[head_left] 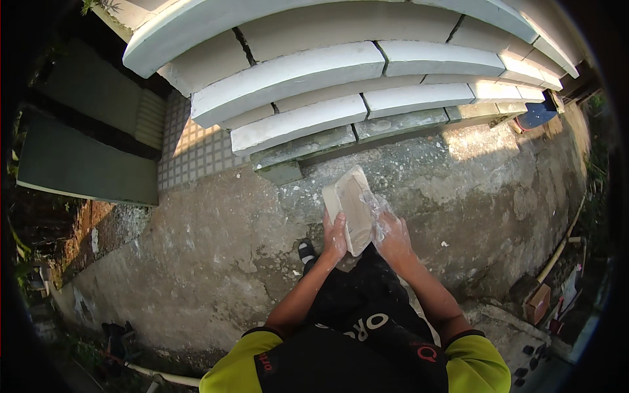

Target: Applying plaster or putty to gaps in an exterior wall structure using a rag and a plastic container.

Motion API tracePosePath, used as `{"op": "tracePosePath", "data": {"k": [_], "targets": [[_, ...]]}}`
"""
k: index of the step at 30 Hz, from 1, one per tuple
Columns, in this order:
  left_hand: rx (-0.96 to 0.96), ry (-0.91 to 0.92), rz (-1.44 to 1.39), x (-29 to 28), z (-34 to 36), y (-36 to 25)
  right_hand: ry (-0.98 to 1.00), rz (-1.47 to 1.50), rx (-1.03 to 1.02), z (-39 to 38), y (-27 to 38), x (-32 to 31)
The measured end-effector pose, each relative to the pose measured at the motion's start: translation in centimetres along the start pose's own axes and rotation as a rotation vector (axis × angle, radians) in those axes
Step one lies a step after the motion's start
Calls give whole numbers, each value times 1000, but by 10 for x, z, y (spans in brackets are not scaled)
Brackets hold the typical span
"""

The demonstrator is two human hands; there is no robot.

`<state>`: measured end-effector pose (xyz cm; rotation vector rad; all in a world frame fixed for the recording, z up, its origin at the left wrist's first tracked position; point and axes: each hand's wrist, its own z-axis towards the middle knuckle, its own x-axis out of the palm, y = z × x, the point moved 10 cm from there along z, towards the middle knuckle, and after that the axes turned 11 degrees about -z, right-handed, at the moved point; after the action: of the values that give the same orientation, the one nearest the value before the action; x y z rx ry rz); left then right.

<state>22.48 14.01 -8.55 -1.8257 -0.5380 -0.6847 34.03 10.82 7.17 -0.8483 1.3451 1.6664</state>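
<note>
Near the middle, my left hand [334, 236] grips the left side of a cream rectangular tray-like piece [352, 209], held tilted over my legs, its inner face smeared. At its right edge, my right hand [392, 239] has closed fingers around a crumpled, whitish translucent material [379, 206], perhaps plastic; white residue coats these fingers. Whether this hand also grips the tray is hard to tell. A sandaled foot [306, 251] shows below my left hand.
White-topped curved steps [298, 128] rise ahead over stained concrete [196, 262]. Green panels [88, 164] stand left beside tiled ground [203, 150]. A blue container [535, 114] sits back right. Pipes [557, 252] and a brown box [537, 302] lie at right.
</note>
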Motion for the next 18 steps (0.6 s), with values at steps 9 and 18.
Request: {"op": "tracePosePath", "data": {"k": [9, 18], "targets": [[79, -31, 104, 24, -19, -39, -14, 410, 70, 10, 2, -8], [1, -6, 14, 11, -10, -32, -23, 482, 106, 23, -5, -12]]}}
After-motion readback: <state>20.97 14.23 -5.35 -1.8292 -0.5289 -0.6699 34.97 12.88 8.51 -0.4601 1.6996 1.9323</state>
